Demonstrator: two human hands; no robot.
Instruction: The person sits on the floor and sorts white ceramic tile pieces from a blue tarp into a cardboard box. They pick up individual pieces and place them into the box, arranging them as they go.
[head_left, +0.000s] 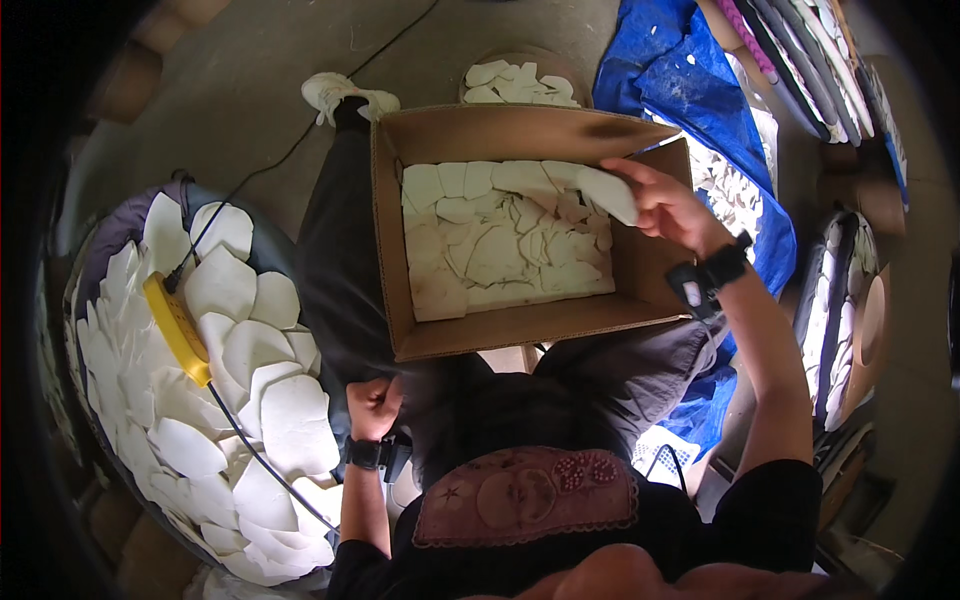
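A cardboard box rests open across my lap, its floor covered with white flat pieces whose material I cannot tell. Along the far side these pieces sit in a fairly even row; in the middle they overlap loosely. My right hand reaches into the right part of the box and grips one rounded white piece between thumb and fingers, over the end of that row. My left hand is curled near my left thigh, outside the box, with nothing visible in it.
At my left stands a big bag heaped with white pieces; a yellow power strip and its cord lie across them. Beyond the box is a round container of pieces. A blue tarp with fragments lies right, near filled sacks.
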